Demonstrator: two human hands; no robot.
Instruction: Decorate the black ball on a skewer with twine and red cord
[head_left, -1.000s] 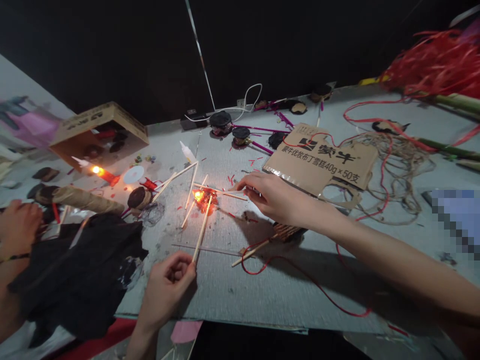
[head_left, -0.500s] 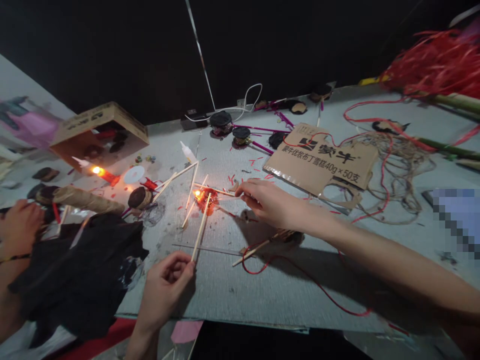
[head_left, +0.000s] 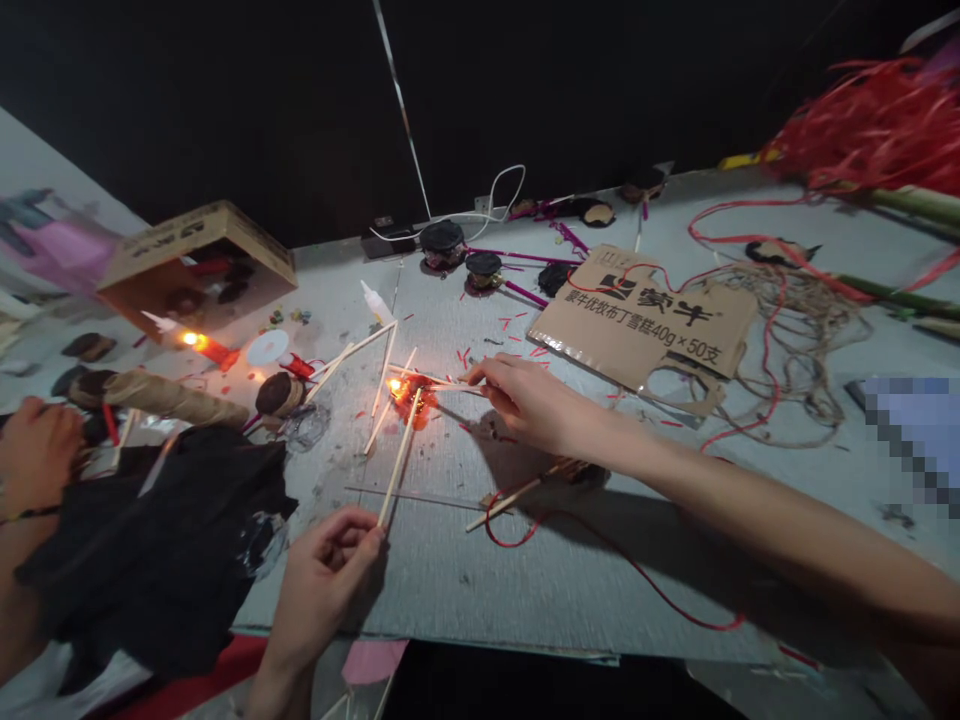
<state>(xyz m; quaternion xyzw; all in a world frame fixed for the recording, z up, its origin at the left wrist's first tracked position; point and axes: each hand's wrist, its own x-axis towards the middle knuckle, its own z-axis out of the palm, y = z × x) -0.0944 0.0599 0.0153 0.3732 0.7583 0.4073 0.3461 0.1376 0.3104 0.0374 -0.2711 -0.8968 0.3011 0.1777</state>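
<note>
A small glowing red light (head_left: 405,393) sits on the grey table (head_left: 525,570) among several thin wooden sticks. My left hand (head_left: 322,585) pinches the near end of one wooden stick (head_left: 399,455), whose far end reaches the glow. My right hand (head_left: 529,400) reaches in from the right, fingers closed on another thin stick (head_left: 442,384) that lies across the light. A further stick with a red string (head_left: 600,560) looped round it lies under my right forearm.
A printed cardboard piece (head_left: 645,318) lies behind my right hand, with tangled twine (head_left: 802,330) and red ribbon at the right. An open cardboard box (head_left: 199,265), a second lit light (head_left: 196,341), a twine roll and black cloth (head_left: 165,540) lie left. Another person's hand (head_left: 34,450) rests at the far left.
My right hand has slid left along the table, bringing its stick closer over the glowing light. My left hand holds its stick nearly still.
</note>
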